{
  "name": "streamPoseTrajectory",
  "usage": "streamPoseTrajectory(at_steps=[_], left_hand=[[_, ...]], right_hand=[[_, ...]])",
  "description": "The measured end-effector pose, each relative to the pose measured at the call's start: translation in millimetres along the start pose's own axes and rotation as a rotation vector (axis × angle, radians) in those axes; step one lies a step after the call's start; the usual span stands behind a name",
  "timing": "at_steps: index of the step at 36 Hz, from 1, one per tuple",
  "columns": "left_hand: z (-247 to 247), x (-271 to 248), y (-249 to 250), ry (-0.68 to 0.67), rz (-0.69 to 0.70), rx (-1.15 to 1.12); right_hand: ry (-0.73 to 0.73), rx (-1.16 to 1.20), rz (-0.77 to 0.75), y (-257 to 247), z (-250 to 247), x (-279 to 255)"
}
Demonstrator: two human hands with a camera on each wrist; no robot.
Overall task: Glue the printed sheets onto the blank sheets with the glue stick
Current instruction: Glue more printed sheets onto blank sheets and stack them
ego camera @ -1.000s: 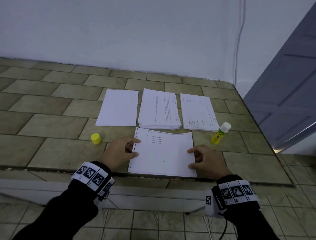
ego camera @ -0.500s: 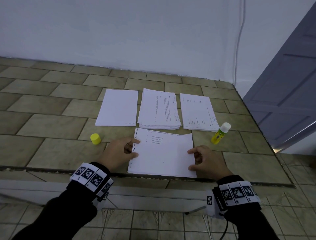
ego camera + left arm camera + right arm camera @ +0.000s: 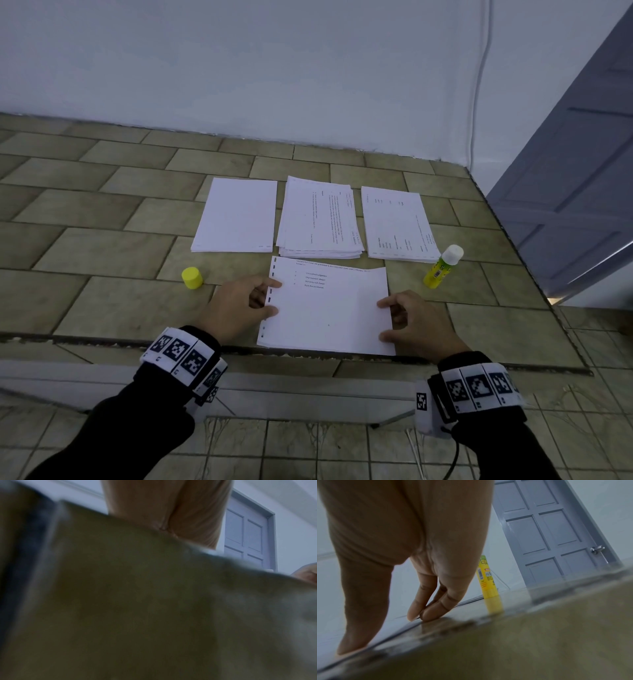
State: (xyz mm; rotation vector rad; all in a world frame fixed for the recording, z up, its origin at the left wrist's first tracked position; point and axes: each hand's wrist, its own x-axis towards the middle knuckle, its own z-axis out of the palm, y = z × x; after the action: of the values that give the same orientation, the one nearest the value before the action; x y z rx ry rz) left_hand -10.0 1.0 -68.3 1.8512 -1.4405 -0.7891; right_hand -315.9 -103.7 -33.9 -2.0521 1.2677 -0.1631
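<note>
A printed sheet [image 3: 329, 308] with punched holes down its left edge lies flat near the front edge of the tiled ledge. My left hand [image 3: 276, 297] touches its left edge with index finger and thumb. My right hand [image 3: 381, 320] rests its fingertips [image 3: 428, 609] on the right edge, fingers fairly straight. Behind the sheet lie a blank stack [image 3: 236, 216], a printed stack [image 3: 320, 219] and another printed pile [image 3: 399, 224]. The yellow glue stick [image 3: 442, 267] [image 3: 487, 582] stands uncapped to the right. Its yellow cap [image 3: 192, 278] sits to the left. The left wrist view is blurred.
The tiled ledge [image 3: 102, 246] ends in a dark front edge just below the sheet, with a lower tiled floor beneath. A white wall runs behind the stacks. A grey door [image 3: 575, 192] [image 3: 547, 534] stands at the right, close to the glue stick.
</note>
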Motion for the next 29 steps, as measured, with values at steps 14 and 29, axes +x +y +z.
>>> streamPoseTrajectory(at_steps=[14, 29], left_hand=[[2, -2, 4, -0.001, 0.062, 0.160], [43, 7, 3, -0.011, 0.132, 0.680]], right_hand=[[-0.064, -0.196, 0.050, -13, 0, -2], [-0.025, -0.630, 0.084, -45, 10, -4]])
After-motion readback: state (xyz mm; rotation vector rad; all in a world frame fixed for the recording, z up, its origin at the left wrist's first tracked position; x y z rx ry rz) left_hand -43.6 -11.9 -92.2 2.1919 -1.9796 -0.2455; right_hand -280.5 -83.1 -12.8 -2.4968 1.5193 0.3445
